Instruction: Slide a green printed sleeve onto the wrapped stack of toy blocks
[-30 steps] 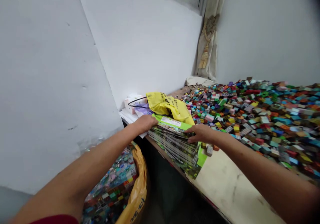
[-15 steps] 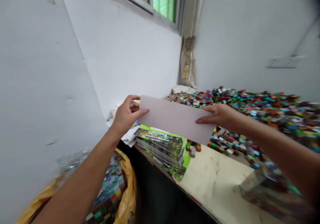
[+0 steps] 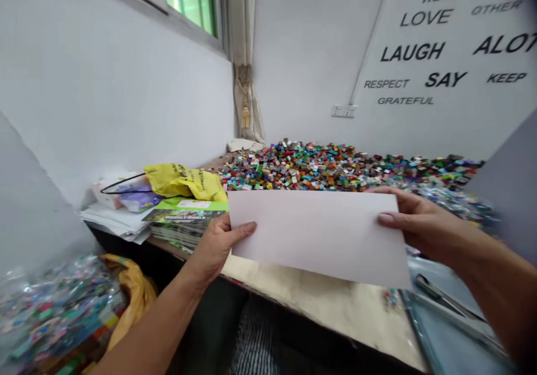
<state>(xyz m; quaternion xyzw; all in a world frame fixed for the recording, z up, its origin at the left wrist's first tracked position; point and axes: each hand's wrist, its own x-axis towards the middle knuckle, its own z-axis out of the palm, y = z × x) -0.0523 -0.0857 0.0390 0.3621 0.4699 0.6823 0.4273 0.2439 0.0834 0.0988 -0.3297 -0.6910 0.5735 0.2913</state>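
Note:
A blank white sheet of paper (image 3: pixel 314 229), long and narrow, is held up level above the table. My left hand (image 3: pixel 213 246) pinches its left end, thumb on the near face and fingers behind. At the right end my right hand (image 3: pixel 413 218) grips it the same way, its fingers partly hidden by the sheet. Just beyond my left hand lies a stack of green printed booklets (image 3: pixel 172 224). Under the sheet runs a cream-coloured board (image 3: pixel 319 285), partly covered from view.
Many small coloured blocks (image 3: pixel 302 165) are heaped along the back. A yellow bag (image 3: pixel 184 182) and white papers (image 3: pixel 117 221) lie at left. Bagged blocks (image 3: pixel 50 313) fill an orange sack (image 3: pixel 134 291) on the lower left. Metal tweezers (image 3: pixel 448 297) rest on a tray (image 3: pixel 436 330) at right.
The view has swung to the right. Both hands have carried the sheet away from above the booklets, to the right over the cream board, and its tilt is flatter.

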